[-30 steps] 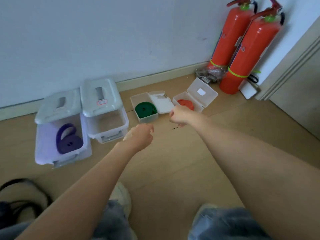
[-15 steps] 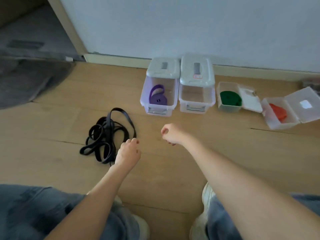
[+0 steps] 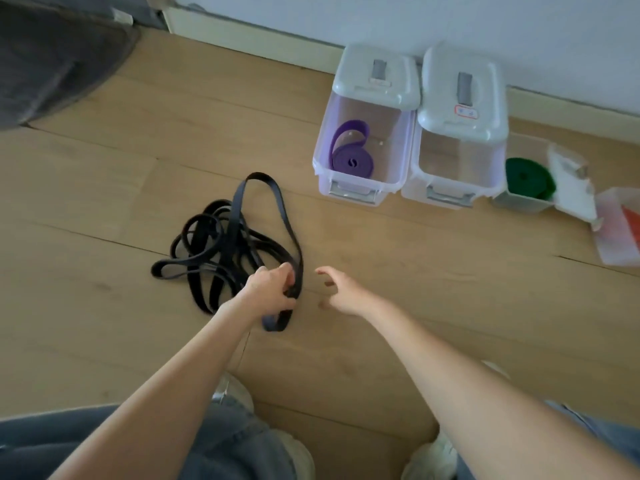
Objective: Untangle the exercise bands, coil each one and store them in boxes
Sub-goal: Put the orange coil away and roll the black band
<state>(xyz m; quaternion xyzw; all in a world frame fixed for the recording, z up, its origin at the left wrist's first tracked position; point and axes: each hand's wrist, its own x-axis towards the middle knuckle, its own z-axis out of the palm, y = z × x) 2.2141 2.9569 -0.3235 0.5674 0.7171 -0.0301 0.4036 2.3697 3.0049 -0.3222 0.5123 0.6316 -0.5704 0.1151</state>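
A tangle of black exercise bands (image 3: 221, 237) lies on the wooden floor at centre left. My left hand (image 3: 268, 289) grips a loop at the tangle's near right edge. My right hand (image 3: 341, 291) hovers just right of it, fingers spread and holding nothing. By the wall stand four open boxes. The left clear box (image 3: 360, 188) holds a coiled purple band (image 3: 349, 157). The clear box next to it (image 3: 450, 192) holds nothing. A small box (image 3: 519, 202) holds a coiled green band (image 3: 528, 178). The box at the right edge (image 3: 613, 244) holds an orange band (image 3: 632, 223).
A dark grey mat (image 3: 52, 57) covers the floor at the top left. A white wall with a skirting board (image 3: 249, 39) runs behind the boxes. My jeans-clad legs (image 3: 207, 445) and white shoes (image 3: 429, 459) fill the bottom of the view.
The view swung left from the boxes to the black tangle. My left hand reached the tangle and took hold of a loop. My right hand opened its fingers beside it.
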